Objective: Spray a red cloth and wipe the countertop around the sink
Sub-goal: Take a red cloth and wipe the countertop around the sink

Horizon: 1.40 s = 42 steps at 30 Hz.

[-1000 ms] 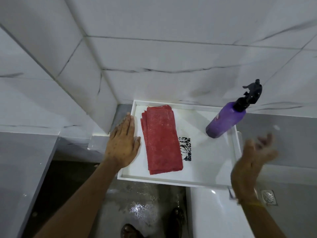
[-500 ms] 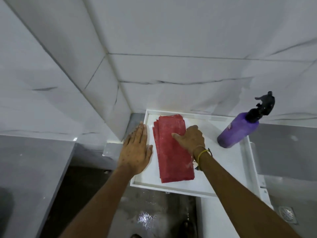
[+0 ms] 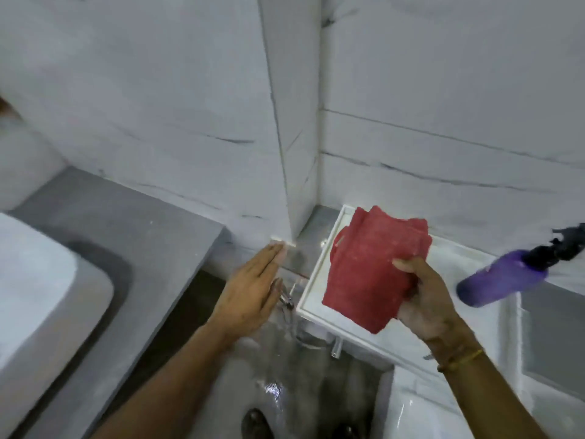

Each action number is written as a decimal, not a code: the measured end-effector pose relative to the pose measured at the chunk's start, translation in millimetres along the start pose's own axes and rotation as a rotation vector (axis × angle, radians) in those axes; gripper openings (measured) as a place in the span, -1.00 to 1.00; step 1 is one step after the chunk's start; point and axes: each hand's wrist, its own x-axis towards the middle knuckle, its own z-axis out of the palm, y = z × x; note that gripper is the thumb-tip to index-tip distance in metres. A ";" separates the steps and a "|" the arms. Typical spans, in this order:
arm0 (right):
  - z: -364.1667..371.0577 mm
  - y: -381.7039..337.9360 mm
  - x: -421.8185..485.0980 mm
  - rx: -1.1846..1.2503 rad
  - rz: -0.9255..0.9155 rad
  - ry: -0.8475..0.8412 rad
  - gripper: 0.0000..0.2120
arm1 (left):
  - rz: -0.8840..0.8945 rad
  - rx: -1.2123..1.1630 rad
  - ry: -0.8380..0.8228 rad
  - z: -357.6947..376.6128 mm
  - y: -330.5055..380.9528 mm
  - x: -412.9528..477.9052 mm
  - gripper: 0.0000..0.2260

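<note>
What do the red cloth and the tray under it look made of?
Red cloth: soft, matte, slightly nubby fabric, likely microfibre; it folds and droops from the right hand. Tray: rigid, smooth glossy white, with a raised rim; plastic or ceramic, can't tell.

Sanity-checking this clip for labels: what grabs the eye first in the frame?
The red cloth, folded and lifted above the white tray, pinched in the right hand just right of centre. Next the purple spray bottle with its black trigger, on the tray's far right side, blurred. The left hand is flat and empty left of the tray, with the grey countertop and white sink further left.
</note>
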 end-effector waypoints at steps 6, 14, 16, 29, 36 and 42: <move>70.3 37.1 -17.3 0.160 0.089 -0.096 -0.81 | -0.315 -0.002 0.097 -45.2 -71.2 -94.6 -0.49; 202.4 89.2 8.7 -0.292 0.173 -0.106 -0.66 | -0.740 0.116 0.396 -109.2 -183.4 -129.2 -0.55; 223.6 103.6 20.9 -0.384 0.166 -0.064 -0.67 | -0.861 0.042 0.402 -113.5 -212.3 -130.9 -0.52; 298.6 186.5 121.6 -1.267 -0.538 0.012 -0.78 | -1.104 -0.369 0.276 -110.1 -298.3 -67.8 -0.29; 276.6 285.4 210.7 -2.284 -0.307 -0.406 -0.17 | -1.114 -0.290 0.402 -95.6 -297.9 -56.9 -0.40; 311.7 313.7 265.4 -2.196 -0.439 -0.421 -0.22 | -1.098 -0.313 0.436 -90.1 -301.8 -59.7 -0.38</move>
